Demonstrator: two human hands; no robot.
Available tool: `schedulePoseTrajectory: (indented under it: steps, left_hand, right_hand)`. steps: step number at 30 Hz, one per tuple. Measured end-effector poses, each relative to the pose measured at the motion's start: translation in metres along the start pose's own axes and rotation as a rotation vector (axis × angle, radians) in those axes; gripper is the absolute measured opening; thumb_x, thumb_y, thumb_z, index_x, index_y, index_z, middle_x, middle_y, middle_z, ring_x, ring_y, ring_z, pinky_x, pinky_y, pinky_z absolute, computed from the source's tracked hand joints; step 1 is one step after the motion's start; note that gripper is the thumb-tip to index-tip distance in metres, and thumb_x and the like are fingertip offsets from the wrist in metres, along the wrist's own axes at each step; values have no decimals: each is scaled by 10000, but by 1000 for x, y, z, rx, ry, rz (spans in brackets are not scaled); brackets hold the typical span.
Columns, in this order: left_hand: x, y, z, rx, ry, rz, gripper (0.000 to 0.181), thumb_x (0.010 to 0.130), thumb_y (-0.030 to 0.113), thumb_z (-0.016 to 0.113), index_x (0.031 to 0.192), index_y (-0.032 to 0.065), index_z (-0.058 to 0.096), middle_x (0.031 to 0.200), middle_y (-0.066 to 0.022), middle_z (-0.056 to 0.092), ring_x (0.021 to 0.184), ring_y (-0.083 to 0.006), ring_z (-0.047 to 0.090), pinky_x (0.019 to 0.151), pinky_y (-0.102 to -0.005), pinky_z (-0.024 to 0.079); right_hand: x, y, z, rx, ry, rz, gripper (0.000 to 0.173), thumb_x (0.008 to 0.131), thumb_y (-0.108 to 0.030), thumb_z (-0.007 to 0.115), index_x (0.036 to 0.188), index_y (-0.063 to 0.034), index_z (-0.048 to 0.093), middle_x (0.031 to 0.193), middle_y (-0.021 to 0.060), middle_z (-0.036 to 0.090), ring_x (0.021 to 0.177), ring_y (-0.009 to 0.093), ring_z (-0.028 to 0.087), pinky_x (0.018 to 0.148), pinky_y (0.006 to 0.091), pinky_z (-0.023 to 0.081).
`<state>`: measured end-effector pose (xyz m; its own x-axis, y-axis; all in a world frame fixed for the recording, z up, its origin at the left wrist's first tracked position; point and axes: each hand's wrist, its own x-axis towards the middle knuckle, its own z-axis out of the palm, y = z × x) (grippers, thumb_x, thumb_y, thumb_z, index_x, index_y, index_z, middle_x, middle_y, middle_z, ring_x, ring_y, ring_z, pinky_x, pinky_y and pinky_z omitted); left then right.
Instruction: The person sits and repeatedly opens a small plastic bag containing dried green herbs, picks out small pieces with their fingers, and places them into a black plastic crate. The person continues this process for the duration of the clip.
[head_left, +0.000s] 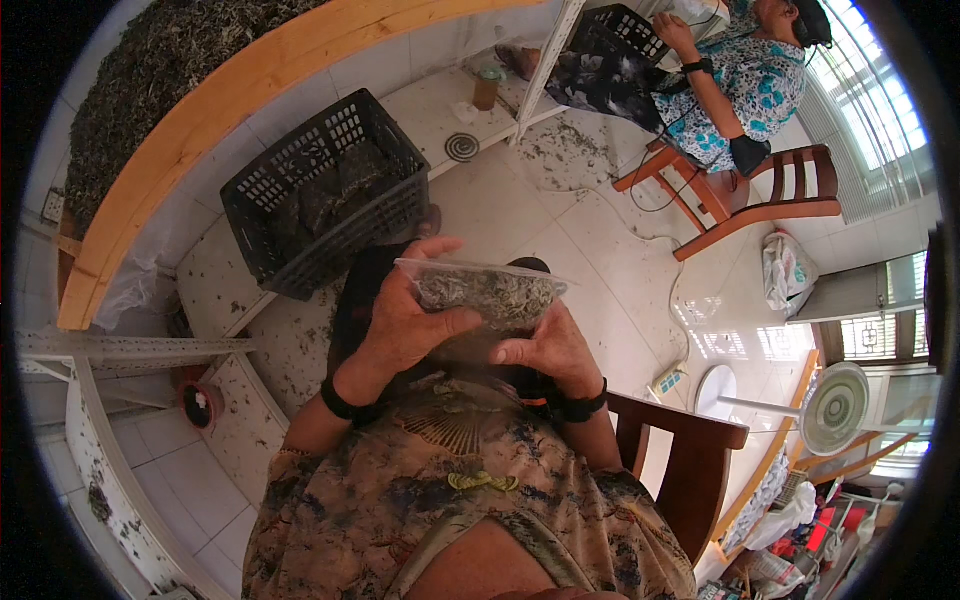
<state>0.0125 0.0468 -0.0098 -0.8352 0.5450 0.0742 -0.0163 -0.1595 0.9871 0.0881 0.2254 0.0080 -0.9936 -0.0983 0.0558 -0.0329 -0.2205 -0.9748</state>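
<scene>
A clear plastic bag of dried, grey-green plant material (491, 294) is held between both hands above the lap. My left hand (409, 319) grips its left end, the thumb across the front and the fingers behind. At the lower right end, my right hand (551, 345) holds the bag with thumb and fingers. Ahead and to the left stands a black plastic crate (330, 195), with dark bundles inside that look like filled bags. A large heap of dried plant material (165, 82) lies behind a wooden rim (217, 112) at the upper left.
A co-worker (720, 90) sits on a wooden chair (735, 195) at the upper right. A jar (487, 88) and a black coil (462, 148) rest on the low shelf. A cable (679, 300) and a power strip (667, 379) lie on the floor, near a standing fan (834, 409).
</scene>
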Motion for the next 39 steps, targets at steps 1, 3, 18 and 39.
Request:
schedulePoseTrajectory:
  steps: [1, 3, 18, 39]
  left_hand:
    - [1, 0, 0, 18, 6, 7, 773, 650, 246, 842, 1266, 54, 417, 1060, -79, 581, 985, -191, 592, 838, -343, 519]
    - [1, 2, -1, 15, 13, 13, 762, 654, 229, 839, 1265, 55, 419, 1059, -78, 585, 981, -189, 594, 834, -339, 520]
    - [-4, 3, 6, 118, -3, 3, 768, 659, 230, 835, 1267, 38, 407, 1077, -89, 599, 1014, -200, 590, 865, -356, 510]
    - [4, 45, 24, 870, 27, 425, 113, 821, 76, 613, 929, 48, 598, 906, -103, 550, 861, -278, 535, 796, -408, 407]
  right_hand:
    - [0, 0, 0, 0, -8, 29, 728, 664, -304, 831, 1209, 24, 477, 1145, 86, 570, 1039, 155, 522, 891, 315, 427]
    - [0, 2, -3, -36, -11, 44, 781, 654, -339, 833, 1234, 21, 453, 1203, 107, 538, 1088, 172, 502, 924, 329, 406]
    - [-3, 12, -21, 151, 398, -397, 140, 845, -91, 632, 954, -5, 611, 1218, 192, 551, 1120, 283, 537, 942, 409, 416]
    - [0, 2, 4, 362, 397, -228, 134, 892, -122, 583, 877, 11, 581, 1082, 195, 607, 989, 240, 606, 841, 350, 498]
